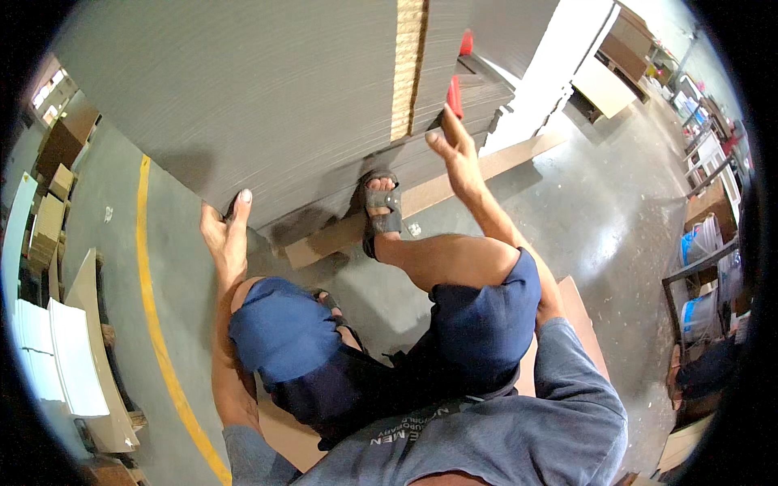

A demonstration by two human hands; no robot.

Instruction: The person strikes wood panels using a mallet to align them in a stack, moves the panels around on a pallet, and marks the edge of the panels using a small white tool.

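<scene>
A large grey panel (275, 89) with a rough tan strip (408, 69) leans in front of me. My left hand (225, 231) is at its lower left corner, thumb on the face and the other fingers partly hidden at the edge. Beside the lower right end, my right hand (460, 158) has its fingers stretched and thumb apart; its fingertips are close to a red piece (455, 97), and contact is unclear. One sandalled foot (381, 206) is raised against the panel's bottom edge. Beneath lies a long tan board strip (438, 185).
Yellow floor line (150, 300) runs along the left. Stacked boards and white sheets (77, 356) stand beyond it. To the right, a dark metal rack (701, 263) holds white buckets (698, 243). White foam-like slab (559, 69) stands behind the panel. Cardboard (571, 316) lies beneath me.
</scene>
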